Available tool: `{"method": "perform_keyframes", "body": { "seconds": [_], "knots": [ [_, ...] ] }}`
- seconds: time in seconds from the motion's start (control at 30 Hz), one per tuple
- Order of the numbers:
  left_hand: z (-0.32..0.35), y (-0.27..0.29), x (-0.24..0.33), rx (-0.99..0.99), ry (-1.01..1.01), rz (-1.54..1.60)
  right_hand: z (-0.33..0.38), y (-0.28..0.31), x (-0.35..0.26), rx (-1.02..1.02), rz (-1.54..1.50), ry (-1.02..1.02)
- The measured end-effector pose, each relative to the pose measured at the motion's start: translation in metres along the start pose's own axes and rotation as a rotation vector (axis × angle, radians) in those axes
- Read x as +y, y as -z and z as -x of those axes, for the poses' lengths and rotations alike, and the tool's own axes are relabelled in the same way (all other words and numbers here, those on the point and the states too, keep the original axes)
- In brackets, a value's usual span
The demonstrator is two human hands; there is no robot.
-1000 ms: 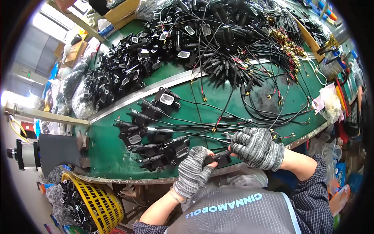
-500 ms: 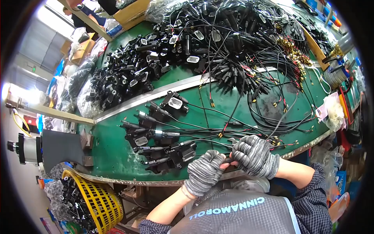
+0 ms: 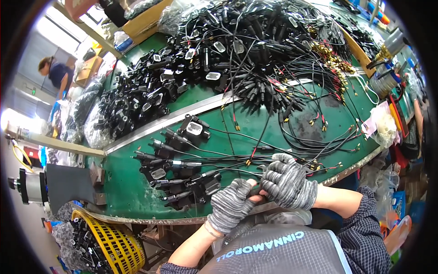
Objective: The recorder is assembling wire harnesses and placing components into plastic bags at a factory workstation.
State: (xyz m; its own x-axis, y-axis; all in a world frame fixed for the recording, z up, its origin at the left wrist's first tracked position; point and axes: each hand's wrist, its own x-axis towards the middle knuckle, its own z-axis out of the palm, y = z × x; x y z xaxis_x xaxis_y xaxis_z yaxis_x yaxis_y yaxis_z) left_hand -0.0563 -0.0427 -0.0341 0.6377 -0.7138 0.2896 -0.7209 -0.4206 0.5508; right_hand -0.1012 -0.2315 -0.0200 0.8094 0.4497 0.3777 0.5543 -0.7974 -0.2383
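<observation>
While both gloved hands, left (image 3: 232, 203) and right (image 3: 285, 182), pinch one cable end together, six black connectors (image 3: 175, 171) nearby

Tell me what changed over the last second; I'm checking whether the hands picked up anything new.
Both gloved hands drew together at the table's near edge: the left hand closed up to the right hand, fingers meeting over a small dark part between them. What it is cannot be made out. The row of black connectors and the cable pile on the green table stayed put.
</observation>
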Motion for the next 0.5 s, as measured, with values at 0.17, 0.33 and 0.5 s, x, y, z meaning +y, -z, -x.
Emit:
{"method": "perform_keyframes", "body": {
  "seconds": [0.17,0.33,0.5],
  "knots": [
    [-0.0008,0.0054,0.0025,-0.075,0.030,-0.063,-0.0026,0.0053,-0.0031,0.015,-0.027,-0.053],
    [-0.0022,0.0058,0.0050,-0.094,0.102,0.038,0.0035,-0.0009,-0.0016,-0.005,-0.020,-0.048],
    [-0.0031,0.0017,-0.0003,-0.070,-0.021,-0.047,0.0011,0.0010,-0.0019,0.014,-0.063,-0.079]
  ]
}}
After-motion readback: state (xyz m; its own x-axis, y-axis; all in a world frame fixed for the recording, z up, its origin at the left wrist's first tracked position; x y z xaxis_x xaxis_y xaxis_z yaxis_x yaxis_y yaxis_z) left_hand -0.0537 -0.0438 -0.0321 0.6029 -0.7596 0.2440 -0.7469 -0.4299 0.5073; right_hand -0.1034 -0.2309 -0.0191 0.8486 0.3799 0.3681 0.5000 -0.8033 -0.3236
